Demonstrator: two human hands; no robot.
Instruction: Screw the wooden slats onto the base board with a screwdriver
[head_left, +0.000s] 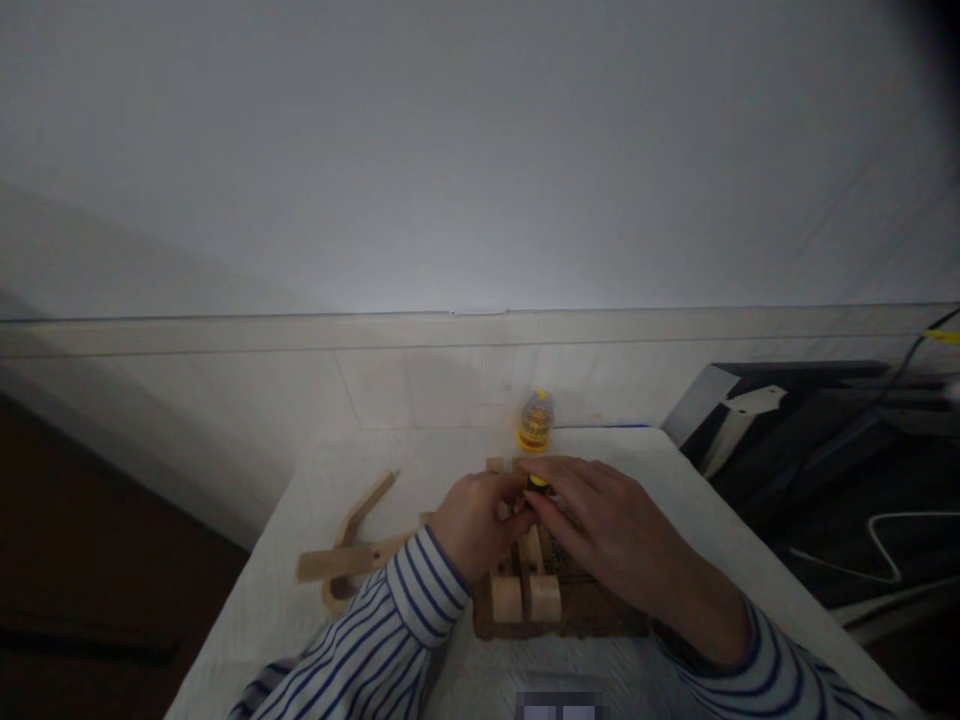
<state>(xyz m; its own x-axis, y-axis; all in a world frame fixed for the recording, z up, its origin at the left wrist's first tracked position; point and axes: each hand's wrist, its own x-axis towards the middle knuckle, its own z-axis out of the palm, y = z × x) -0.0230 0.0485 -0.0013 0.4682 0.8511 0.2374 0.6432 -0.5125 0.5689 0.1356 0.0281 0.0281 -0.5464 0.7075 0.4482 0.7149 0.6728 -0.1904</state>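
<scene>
My left hand [476,525] and my right hand [607,525] meet over a wooden assembly [525,600] made of light blocks on a darker base. Both hands are closed in a pinch around a small black and yellow tool [536,484] held between their fingertips above the wood. Striped blue and white sleeves cover both forearms. The part of the assembly under the hands is hidden.
Loose curved and straight wooden pieces [352,545] lie left of the hands on the white table [300,600]. A clear, yellow-based container [535,420] stands at the table's far edge by the wall. Dark equipment with cables [825,460] sits to the right.
</scene>
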